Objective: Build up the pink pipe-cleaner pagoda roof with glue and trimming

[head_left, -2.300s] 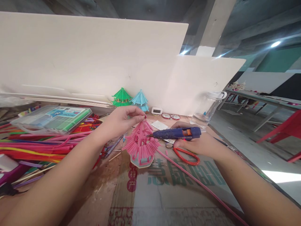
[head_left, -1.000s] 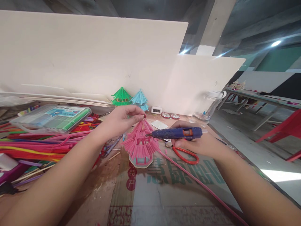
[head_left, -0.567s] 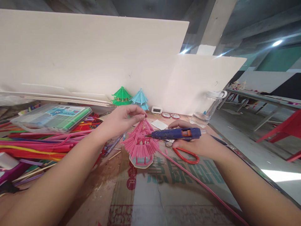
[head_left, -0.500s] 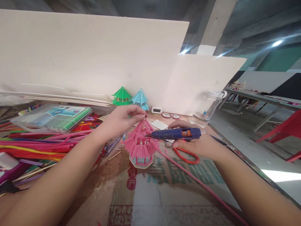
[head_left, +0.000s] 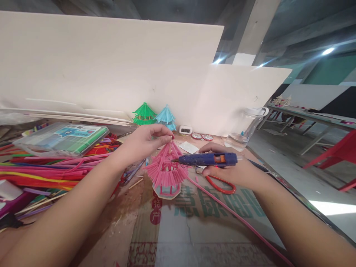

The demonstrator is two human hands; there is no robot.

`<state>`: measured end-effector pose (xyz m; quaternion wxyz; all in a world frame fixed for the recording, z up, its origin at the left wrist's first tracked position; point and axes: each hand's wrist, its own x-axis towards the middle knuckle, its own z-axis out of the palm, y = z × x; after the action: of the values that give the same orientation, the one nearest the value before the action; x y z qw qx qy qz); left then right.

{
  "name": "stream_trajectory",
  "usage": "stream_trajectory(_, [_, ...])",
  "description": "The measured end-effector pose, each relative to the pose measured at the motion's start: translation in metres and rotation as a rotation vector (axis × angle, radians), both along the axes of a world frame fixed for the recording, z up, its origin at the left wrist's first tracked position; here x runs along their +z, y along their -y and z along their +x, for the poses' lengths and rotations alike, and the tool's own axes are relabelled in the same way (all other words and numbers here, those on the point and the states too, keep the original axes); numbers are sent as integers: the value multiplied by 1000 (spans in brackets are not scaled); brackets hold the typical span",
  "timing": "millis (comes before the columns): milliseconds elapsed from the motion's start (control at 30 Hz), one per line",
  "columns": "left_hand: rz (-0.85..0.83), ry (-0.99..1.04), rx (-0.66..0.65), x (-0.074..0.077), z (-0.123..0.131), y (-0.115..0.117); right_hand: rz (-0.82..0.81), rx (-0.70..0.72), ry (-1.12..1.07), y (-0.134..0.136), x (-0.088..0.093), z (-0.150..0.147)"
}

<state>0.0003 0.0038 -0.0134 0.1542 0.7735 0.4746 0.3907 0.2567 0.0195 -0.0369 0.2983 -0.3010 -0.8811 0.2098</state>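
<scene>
Pinching the tip of the pink pavilion point(head_left: 167, 177), upright on the printed sheet point(head_left: 222, 233), with the left hand point(head_left: 147, 141); gripping the blue glue gun point(head_left: 204, 159) in the right hand point(head_left: 232, 172), aimed right at it! Legible just below, in red circles point(head_left: 155, 217): 特, 产.

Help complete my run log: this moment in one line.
left hand: pinching pink pagoda model by top | right hand: gripping blue glue gun, nozzle toward model | behind: green pagoda, light-blue pagoda

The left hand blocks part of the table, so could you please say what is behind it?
Behind the left hand, a green roof and a light blue roof show against the white board. Most of what lies below is hidden by the hand.
</scene>
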Motion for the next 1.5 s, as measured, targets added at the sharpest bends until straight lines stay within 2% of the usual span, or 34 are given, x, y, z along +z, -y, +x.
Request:
stream_trajectory(1033, [-11, -6, 3, -1, -1, -1, 28, -47, 40, 5, 5, 0])
stream_trajectory(1167, [-12, 4, 10, -1, -1, -2, 45, 25, 48, 6, 9, 2])
stream_trajectory(1367, [-43, 103, -59, 0, -4, -5, -142, 129, -252, -10, 5, 15])
stream_trajectory(1500, [-40, 102, -84, 0, -7, -5, -202, 12, -355, -33, -5, 22])
